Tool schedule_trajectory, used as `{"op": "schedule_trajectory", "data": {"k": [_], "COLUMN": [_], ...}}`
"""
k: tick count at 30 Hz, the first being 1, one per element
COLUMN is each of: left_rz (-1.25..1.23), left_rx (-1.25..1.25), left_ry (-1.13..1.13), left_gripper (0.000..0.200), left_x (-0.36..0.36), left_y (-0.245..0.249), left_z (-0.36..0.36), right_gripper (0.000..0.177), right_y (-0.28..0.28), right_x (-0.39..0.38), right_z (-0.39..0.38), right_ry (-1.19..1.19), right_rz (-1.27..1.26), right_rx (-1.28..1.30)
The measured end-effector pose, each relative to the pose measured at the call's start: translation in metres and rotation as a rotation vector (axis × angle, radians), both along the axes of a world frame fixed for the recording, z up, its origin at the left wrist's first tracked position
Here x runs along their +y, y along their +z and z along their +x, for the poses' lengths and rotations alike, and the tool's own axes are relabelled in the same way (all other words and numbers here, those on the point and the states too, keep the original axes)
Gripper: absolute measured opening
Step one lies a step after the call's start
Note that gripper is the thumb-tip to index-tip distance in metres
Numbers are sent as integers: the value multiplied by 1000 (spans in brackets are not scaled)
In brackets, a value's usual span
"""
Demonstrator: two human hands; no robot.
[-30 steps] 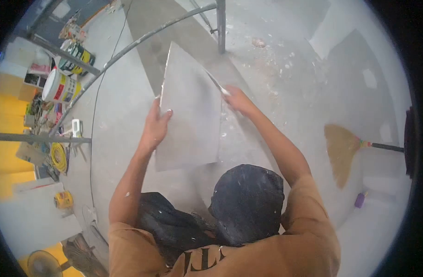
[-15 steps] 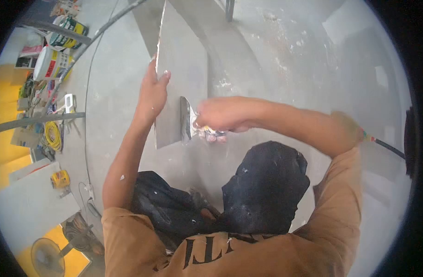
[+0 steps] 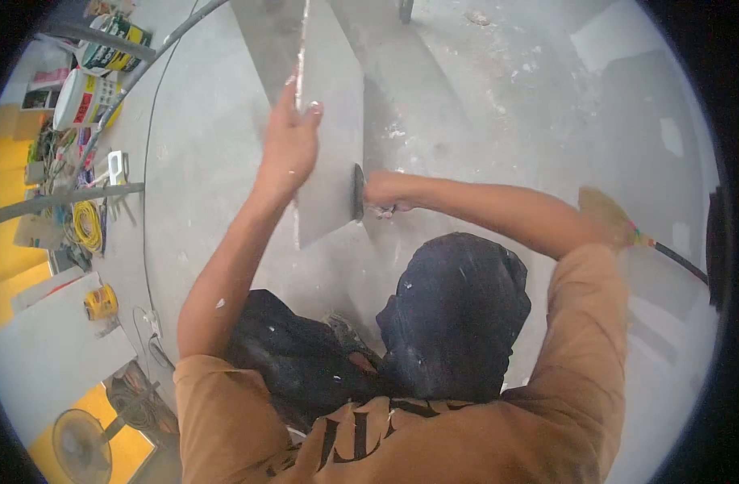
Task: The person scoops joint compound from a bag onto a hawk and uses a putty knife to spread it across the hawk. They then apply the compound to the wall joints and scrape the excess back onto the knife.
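Observation:
My left hand (image 3: 293, 143) grips the near long edge of a tall grey board (image 3: 330, 129), its thumb on the face and its fingers round the edge. The board's left edge is whitish and rough. In my right hand (image 3: 388, 192) is a putty knife (image 3: 358, 192), held by its handle with closed fingers. Its wide dark blade lies at the board's right edge, near the lower corner. White specks dot my fingers and forearm.
White buckets (image 3: 85, 98), a yellow cable coil (image 3: 87, 226) and a yellow tape roll (image 3: 101, 302) lie left, past grey metal bars (image 3: 63, 198). A fan (image 3: 82, 446) stands lower left. A broom (image 3: 607, 216) lies right. The grey floor (image 3: 498, 121) has white splatters.
The putty knife and my right hand have moved right, from the board's face to its right edge. My left hand has shifted up and right, and the board's left edge has moved right.

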State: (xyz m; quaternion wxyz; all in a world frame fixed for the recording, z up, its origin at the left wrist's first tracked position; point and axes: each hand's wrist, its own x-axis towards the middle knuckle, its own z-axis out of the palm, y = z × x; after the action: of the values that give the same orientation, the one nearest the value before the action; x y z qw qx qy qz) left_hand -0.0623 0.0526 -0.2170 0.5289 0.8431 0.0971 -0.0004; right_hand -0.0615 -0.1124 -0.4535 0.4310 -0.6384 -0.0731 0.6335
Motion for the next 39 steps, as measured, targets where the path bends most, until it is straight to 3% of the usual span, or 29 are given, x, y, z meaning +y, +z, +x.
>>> {"op": "schedule_trajectory", "data": {"k": [2, 4, 8, 9, 11, 12, 14, 16, 19, 23, 24, 26, 28, 31, 32, 35, 37, 39], "left_rz": [5, 80, -86, -92, 45, 51, -38, 2, 9, -20, -21, 16, 27, 44, 46, -83, -67, -39], "left_rx": [-27, -130, 55, 65, -112, -136, -73, -105, -107, -9, -1, 37, 24, -70, -138, -27, -22, -42], "left_ry": [-5, -84, -34, -41, -106, -117, -66, -80, -57, -28, -32, -38, -50, -83, -97, -97, -94, -100], "left_gripper": [57, 57, 57, 57, 55, 55, 55, 55, 54, 54, 54, 54, 54, 55, 55, 55, 56, 56], "left_x": [-19, -26, -18, -19, -21, -22, -26, -25, -21, -7, -7, -7, -7, -4, 0, -12, -13, -14], "left_y": [7, 1, 2, 0, 2, 5, 7, 4, 3, 11, 11, 20, 21, -4, -13, 14, 13, 16], "left_z": [1, 4, 3, 1, 4, 7, 2, 2, 2, 0, -4, 0, 2, 9, 8, 1, 0, 3], "right_gripper": [30, 28, 23, 16, 15, 15, 11, 11, 14, 22, 22, 24, 26, 28, 28, 26, 27, 31], "right_y": [-91, -56, 72, 82, 78, 68, -26, -92, 54, 149, 154, 173, 93, 22, 41, 120, 123, 93], "right_x": [-1, -15, -29, -32, -21, -17, -11, 3, -15, -37, -34, -21, 0, 20, 17, -19, -21, -13], "right_z": [-9, 3, 26, 35, 26, 28, 25, 16, 42, 78, 88, 111, 117, 119, 125, 147, 166, 184], "right_ry": [124, 24, -21, 63, 0, -57, 93, -171, 118, 25, 21, 85, 132, 118, 122, -27, -106, 70], "right_rz": [29, -36, 41, 57, 54, 56, 162, 21, -71, 121, 120, -123, -226, -282, -276, -10, 17, -193], "right_rx": [-305, -204, 31, 54, -14, -86, -146, -19, -149, -185, -178, -304, -619, -631, -630, -492, -442, -685]}}
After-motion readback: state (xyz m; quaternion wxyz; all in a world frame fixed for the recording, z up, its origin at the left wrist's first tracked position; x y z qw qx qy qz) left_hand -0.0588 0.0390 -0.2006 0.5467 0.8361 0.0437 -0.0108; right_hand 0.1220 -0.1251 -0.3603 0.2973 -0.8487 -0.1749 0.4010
